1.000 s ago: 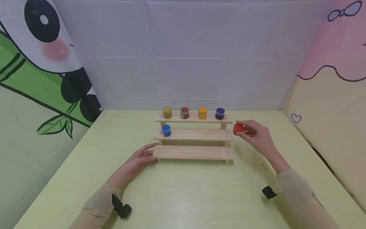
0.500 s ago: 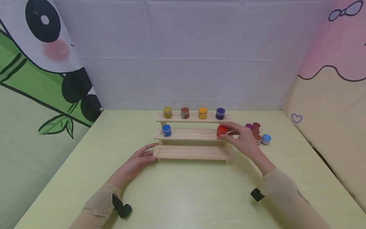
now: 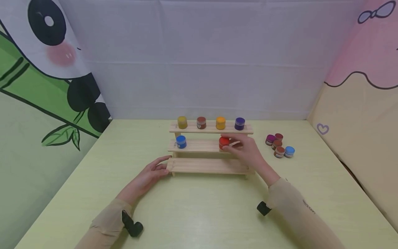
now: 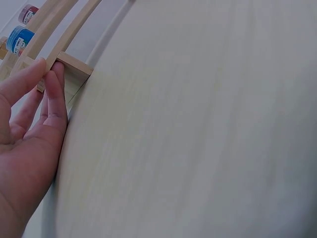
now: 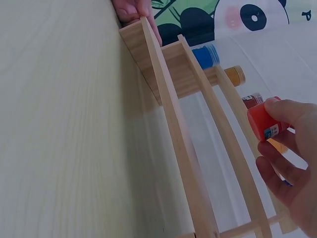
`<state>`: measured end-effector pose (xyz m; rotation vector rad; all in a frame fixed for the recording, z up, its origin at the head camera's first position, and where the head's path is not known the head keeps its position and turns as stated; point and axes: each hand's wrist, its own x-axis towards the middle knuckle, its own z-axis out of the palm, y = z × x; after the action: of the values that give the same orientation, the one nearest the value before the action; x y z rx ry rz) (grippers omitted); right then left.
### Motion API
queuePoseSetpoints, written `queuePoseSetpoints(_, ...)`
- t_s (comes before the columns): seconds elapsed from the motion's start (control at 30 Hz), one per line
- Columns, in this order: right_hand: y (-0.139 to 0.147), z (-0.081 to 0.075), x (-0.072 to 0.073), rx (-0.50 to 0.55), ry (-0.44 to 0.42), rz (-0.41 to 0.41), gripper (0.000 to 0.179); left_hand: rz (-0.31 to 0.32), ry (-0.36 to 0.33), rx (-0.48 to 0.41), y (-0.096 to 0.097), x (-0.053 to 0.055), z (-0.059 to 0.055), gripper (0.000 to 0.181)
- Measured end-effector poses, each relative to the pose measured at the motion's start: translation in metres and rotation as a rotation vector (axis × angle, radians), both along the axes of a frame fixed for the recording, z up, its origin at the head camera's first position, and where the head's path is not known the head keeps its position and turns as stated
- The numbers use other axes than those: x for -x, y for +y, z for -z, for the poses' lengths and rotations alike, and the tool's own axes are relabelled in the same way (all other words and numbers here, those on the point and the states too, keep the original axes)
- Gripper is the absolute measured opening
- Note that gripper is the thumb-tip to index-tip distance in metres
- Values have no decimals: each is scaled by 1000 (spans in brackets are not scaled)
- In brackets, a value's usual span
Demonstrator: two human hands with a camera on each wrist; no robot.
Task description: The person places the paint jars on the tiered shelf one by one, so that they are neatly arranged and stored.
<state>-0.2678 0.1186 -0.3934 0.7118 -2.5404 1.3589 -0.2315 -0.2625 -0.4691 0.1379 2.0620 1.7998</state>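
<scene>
A small red paint jar (image 3: 224, 143) is pinched between the thumb and fingers of my right hand (image 3: 245, 148), over the right half of the middle tier. In the right wrist view the jar (image 5: 263, 119) is tilted, its label showing. My left hand (image 3: 153, 173) grips the left end of the bottom board of a three-tier wooden rack (image 3: 211, 166); in the left wrist view the thumb (image 4: 32, 74) lies on top and fingers reach underneath. A blue paint jar (image 3: 181, 142) stands at the left of the middle tier.
On the top tier stand an olive jar (image 3: 182, 122), a brown jar (image 3: 201, 123), an orange jar (image 3: 220, 123) and a dark purple jar (image 3: 239, 123). Right of the rack, several more jars (image 3: 279, 152) cluster on the table (image 3: 205, 214). A pale cloth wall (image 3: 199, 69) rises behind.
My right hand has carried the red paint jar leftward from beside the rack to over the middle tier, uncovering the jars on the table at right. My left hand has stayed in place.
</scene>
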Motion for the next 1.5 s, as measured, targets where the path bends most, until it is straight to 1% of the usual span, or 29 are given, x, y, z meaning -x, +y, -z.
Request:
queuePoseSetpoints(0.17, -15, -2, 0, 12, -73, -12, 45, -3, -6, -4, 0, 0, 0, 68)
queuePoseSetpoints(0.3, -24, 0, 3, 37, -125, -29, 46, -6, -6, -4, 1, 0, 0, 68)
queuePoseSetpoints(0.53, -38, 6, 9, 54, -115, -52, 46, -7, 0, -7, 1, -1, 0, 68)
queuePoseSetpoints(0.7, -50, 9, 13, 68, -132, -61, 43, -4, -4, -5, 0, -1, 0, 67)
queuePoseSetpoints(0.9, -61, 10, 15, 90, -163, -38, 41, -6, -8, 1, 0, 0, 1, 67)
queuePoseSetpoints(1.1, -67, 15, 17, 118, -164, -17, 41, 1, -1, -2, 0, 0, 1, 67)
queuePoseSetpoints(1.17, -68, 16, 18, 124, -164, -21, 42, -1, 0, -4, 0, 0, 1, 67)
queuePoseSetpoints(1.5, -73, 17, 17, 91, -154, -11, 45, 0, -2, 8, 0, 0, -1, 67)
